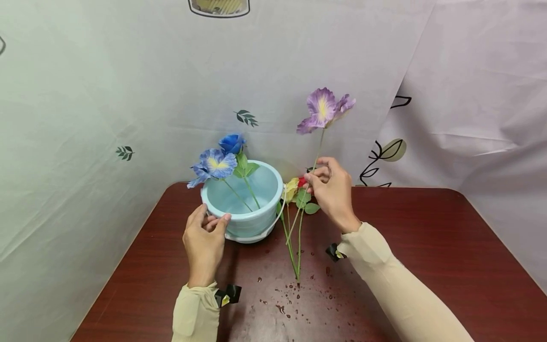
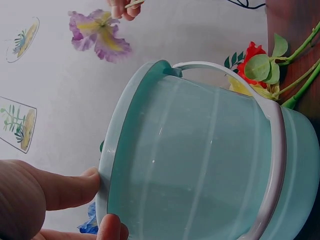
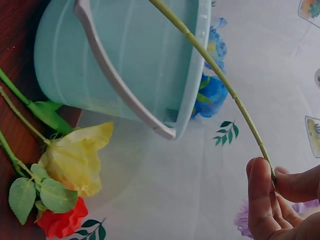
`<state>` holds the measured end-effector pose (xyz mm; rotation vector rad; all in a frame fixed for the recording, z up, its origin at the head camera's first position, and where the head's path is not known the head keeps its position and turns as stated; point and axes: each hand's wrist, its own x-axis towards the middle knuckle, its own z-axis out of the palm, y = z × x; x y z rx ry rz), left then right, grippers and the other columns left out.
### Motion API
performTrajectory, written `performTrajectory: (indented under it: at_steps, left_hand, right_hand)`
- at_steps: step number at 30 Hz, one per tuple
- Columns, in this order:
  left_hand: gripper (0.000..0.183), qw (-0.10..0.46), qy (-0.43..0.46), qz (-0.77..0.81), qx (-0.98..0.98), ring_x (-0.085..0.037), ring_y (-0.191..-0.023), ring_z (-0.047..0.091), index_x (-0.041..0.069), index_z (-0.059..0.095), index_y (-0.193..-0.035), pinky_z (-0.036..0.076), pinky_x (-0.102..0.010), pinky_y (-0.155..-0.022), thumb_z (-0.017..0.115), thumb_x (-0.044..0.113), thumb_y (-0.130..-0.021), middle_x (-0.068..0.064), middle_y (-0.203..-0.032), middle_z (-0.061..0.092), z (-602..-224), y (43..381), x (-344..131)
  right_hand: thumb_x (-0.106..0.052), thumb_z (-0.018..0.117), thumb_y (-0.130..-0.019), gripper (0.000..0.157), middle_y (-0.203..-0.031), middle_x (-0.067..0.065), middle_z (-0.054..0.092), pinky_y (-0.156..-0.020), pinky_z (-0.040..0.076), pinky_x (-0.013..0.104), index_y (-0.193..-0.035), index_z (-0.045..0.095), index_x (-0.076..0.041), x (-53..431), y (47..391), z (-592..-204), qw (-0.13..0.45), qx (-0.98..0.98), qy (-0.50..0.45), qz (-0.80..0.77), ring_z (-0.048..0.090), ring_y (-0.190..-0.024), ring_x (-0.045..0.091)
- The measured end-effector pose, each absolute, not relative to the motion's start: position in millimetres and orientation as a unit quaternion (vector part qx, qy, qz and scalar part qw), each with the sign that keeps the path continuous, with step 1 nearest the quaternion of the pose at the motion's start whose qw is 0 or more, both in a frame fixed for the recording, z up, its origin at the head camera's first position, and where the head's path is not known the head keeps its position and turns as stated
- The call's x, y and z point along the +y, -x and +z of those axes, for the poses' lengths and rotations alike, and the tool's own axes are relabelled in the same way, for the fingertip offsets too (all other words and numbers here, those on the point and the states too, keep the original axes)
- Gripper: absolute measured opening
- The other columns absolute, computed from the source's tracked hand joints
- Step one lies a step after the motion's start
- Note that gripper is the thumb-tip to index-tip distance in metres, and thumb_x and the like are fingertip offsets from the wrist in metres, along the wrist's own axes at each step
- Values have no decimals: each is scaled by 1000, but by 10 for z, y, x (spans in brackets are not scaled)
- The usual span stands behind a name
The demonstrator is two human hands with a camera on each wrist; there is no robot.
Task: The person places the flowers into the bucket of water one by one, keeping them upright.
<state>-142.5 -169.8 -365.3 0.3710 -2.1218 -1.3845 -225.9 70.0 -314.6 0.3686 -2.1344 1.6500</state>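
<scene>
My right hand (image 1: 333,190) pinches the green stem (image 3: 225,90) of a purple iris (image 1: 321,109) between thumb and fingers. The bloom is up above the hand, and the stem slants down past the bucket's right side. With thumb and fingers at its near-left rim, my left hand (image 1: 204,247) holds a light blue bucket (image 1: 252,225). Inside the bucket stand a blue iris (image 1: 217,164) and a blue rose (image 1: 232,143), both leaning, their blooms above the rim. In the left wrist view, the thumb and a fingertip touch the rim (image 2: 112,150).
Right of the bucket, a yellow flower (image 3: 77,157) and a red rose (image 3: 62,220) lie on the dark red table (image 1: 406,247). The bucket's pale handle (image 2: 272,165) hangs down its side. Water drops wet the tabletop in front. A patterned white cloth (image 1: 171,71) hangs behind.
</scene>
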Motion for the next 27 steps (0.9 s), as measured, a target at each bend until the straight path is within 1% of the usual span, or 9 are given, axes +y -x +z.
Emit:
performTrajectory:
  at_steps: [3,8,11,14,17,20,25,27]
  left_hand:
    - [58,285,-140,-517,-795,-25,-95,66,-8,51,-134,44,2,-71,76,7,-83,-17,-133,52,-3652,1424,-1698]
    - [58,285,-142,-516,-795,-25,-95,66,-8,51,-134,45,1,-72,76,8,-83,-17,-133,52,-3650,1426,-1698]
    - [58,284,-142,-517,-795,-25,-95,66,-8,51,-134,45,1,-72,76,8,-83,-17,-133,52,-3648,1429,-1699]
    - [59,284,-142,-518,-794,-24,-95,66,-8,51,-134,46,1,-72,76,7,-83,-17,-134,52,-3650,1432,-1701]
    - [59,284,-141,-519,-794,-24,-96,65,-8,51,-134,46,0,-73,76,7,-83,-17,-134,51,-3652,1432,-1703]
    - [59,285,-138,-519,-794,-24,-96,65,-8,51,-134,46,0,-73,76,7,-83,-17,-134,51,-3652,1432,-1702]
    - [58,286,-138,-520,-793,-25,-96,65,-7,51,-134,46,0,-73,76,7,-83,-17,-132,52,-3646,1431,-1697]
    - [58,286,-140,-519,-794,-25,-96,65,-7,52,-134,47,-1,-73,76,7,-83,-17,-131,53,-3644,1429,-1698]
  right_hand:
    - [4,68,-86,36,-81,17,68,-52,58,31,-119,54,4,678,2267,-3110,216,-766,-138,590,65,-59,27]
    - [5,68,-86,35,-81,19,68,-53,58,31,-118,54,4,632,2279,-3047,221,-756,-149,598,65,-60,31]
    - [5,68,-86,35,-80,19,67,-55,59,34,-118,54,5,603,2288,-3016,220,-747,-156,608,65,-60,30]
    - [5,68,-86,35,-80,18,67,-56,60,37,-119,54,4,572,2297,-2990,215,-740,-159,616,66,-59,26]
    - [4,68,-87,35,-80,17,68,-56,60,35,-118,53,4,542,2302,-2957,213,-740,-159,618,66,-60,22]
    - [3,68,-87,35,-81,19,67,-55,59,29,-118,52,3,513,2316,-2923,214,-738,-156,621,66,-60,21]
    - [2,67,-88,33,-82,22,66,-57,59,30,-117,50,3,479,2342,-2886,217,-724,-157,635,66,-60,18]
    - [2,67,-88,33,-82,22,66,-58,60,30,-116,50,3,467,2350,-2876,218,-718,-159,642,66,-60,19]
